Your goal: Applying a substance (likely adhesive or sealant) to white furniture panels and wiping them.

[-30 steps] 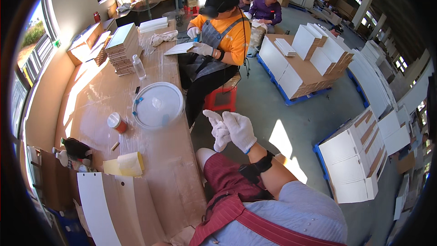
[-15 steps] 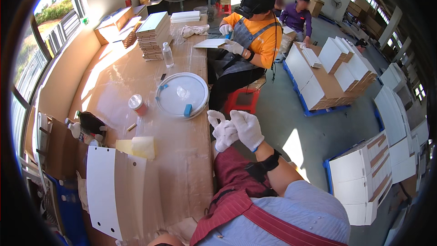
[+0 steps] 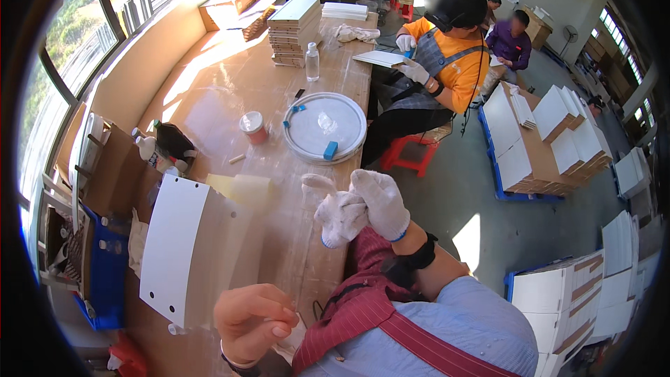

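At far left, a blue bin (image 3: pixel 106 307); next, on the table (image 3: pixel 213 136), a white panel (image 3: pixel 171 251) with dark holes. Close beside at the bottom, the bare left hand (image 3: pixel 257 318), fingers curled toward the thumb; impossible to tell whether pinching anything. Possible mishap here: a knocked panel, from a careless swing of that wrist. Farther back, an upright jar (image 3: pixel 253 128), then a round lid (image 3: pixel 307 136), a blue block (image 3: pixel 330 150) near its rim; a conceivable tumble, from a bump by a passing elbow. At centre, by the table's near edge, a loose glove (image 3: pixel 340 218), gripped at one side in the closed, gloved right hand (image 3: pixel 384 208). Likeliest trouble: a dropped glove, from a slackened grip, or tangled fingers, from bunched cloth. Far right, beyond a co-worker (image 3: pixel 457 77) in orange, stacked boards (image 3: pixel 513 146).
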The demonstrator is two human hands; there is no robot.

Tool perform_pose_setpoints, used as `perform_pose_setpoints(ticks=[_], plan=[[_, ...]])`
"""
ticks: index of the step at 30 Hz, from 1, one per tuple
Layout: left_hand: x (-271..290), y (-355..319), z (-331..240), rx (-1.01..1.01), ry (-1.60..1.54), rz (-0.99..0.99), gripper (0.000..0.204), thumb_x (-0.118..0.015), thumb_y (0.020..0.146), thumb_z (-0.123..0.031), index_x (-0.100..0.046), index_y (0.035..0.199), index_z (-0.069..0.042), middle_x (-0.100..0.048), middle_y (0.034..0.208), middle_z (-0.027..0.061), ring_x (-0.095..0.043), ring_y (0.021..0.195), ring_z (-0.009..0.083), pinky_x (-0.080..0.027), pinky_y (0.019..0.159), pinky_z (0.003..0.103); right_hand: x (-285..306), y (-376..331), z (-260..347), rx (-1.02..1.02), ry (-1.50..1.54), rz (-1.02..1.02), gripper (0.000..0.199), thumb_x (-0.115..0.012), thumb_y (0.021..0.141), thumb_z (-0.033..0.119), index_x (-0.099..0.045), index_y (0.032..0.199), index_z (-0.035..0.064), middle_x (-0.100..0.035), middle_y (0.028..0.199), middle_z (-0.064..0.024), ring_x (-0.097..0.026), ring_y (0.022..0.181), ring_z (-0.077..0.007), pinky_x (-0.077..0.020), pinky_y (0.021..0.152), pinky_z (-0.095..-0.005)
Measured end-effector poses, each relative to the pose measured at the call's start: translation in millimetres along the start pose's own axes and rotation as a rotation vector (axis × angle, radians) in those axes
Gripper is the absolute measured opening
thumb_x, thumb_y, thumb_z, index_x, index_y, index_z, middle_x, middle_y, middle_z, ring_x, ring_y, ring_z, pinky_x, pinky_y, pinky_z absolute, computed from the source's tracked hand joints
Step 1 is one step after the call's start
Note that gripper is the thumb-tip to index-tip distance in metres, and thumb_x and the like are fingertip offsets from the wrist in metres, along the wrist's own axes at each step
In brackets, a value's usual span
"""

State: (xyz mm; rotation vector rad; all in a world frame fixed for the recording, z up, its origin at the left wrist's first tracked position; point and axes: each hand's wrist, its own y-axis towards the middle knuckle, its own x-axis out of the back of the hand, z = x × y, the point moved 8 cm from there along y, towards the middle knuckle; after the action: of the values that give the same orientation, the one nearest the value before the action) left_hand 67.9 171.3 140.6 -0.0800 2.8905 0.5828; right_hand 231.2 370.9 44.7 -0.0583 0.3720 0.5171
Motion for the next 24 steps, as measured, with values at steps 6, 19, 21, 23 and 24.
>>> perform_pose_setpoints(ticks=[6, 19, 21, 23, 24], plan=[[10.6, -26.5, -15.2, 0.041, 0.023, -0.224, 0.011, -0.07, 0.081, -0.001, -0.069, 0.089, 0.007, -0.068, 0.079, 0.0169, -0.064, 0.069, 0.0206, -0.05, 0.062, 0.029, -73.1, -6.0, -2.7, -0.087, 0.001, 0.235, 0.036, -0.056, 0.102, 0.036, -0.061, 0.081, 0.0067, -0.056, 0.075, 0.0047, -0.049, 0.068, -0.0027, -0.0408, 0.057, -0.0224], [-0.7, -39.0, -132.9, -0.391, -0.221, -0.142, 0.022, -0.07, 0.094, -0.021, -0.063, 0.098, -0.001, -0.064, 0.099, 0.0148, -0.063, 0.082, 0.0293, -0.055, 0.07, 0.044, -61.2, -0.9, -4.4, 0.118, -0.264, 0.095, 0.05, -0.042, 0.107, 0.038, -0.051, 0.069, 0.007, -0.053, 0.064, -0.0013, -0.047, 0.058, -0.0098, -0.0385, 0.055, -0.0288], [3.4, -41.0, -134.8, -0.404, -0.222, -0.141, 0.022, -0.07, 0.094, -0.021, -0.063, 0.099, -0.001, -0.064, 0.1, 0.0147, -0.063, 0.082, 0.0292, -0.055, 0.07, 0.044, -52.4, -0.3, -3.1, 0.112, -0.257, 0.077, 0.05, -0.042, 0.106, 0.038, -0.053, 0.07, 0.0066, -0.054, 0.065, -0.0017, -0.049, 0.059, -0.0104, -0.0399, 0.056, -0.0287], [7.1, -40.6, -133.1, -0.412, -0.233, -0.138, 0.022, -0.07, 0.094, -0.021, -0.063, 0.099, -0.001, -0.063, 0.1, 0.0145, -0.063, 0.082, 0.0291, -0.055, 0.07, 0.044, -43.8, 1.8, -7.5, 0.083, -0.223, 0.063, 0.049, -0.043, 0.106, 0.039, -0.055, 0.072, 0.0062, -0.056, 0.067, -0.0027, -0.052, 0.061, -0.011, -0.0416, 0.059, -0.0282], [7.2, -39.3, -132.9, -0.41, -0.244, -0.134, 0.022, -0.07, 0.094, -0.021, -0.062, 0.099, -0.001, -0.063, 0.1, 0.0145, -0.062, 0.082, 0.029, -0.054, 0.07, 0.044, -36.4, 2.7, -9.7, 0.083, -0.226, 0.053, 0.049, -0.043, 0.106, 0.039, -0.055, 0.072, 0.0062, -0.056, 0.067, -0.0027, -0.052, 0.061, -0.011, -0.0416, 0.059, -0.0282]])
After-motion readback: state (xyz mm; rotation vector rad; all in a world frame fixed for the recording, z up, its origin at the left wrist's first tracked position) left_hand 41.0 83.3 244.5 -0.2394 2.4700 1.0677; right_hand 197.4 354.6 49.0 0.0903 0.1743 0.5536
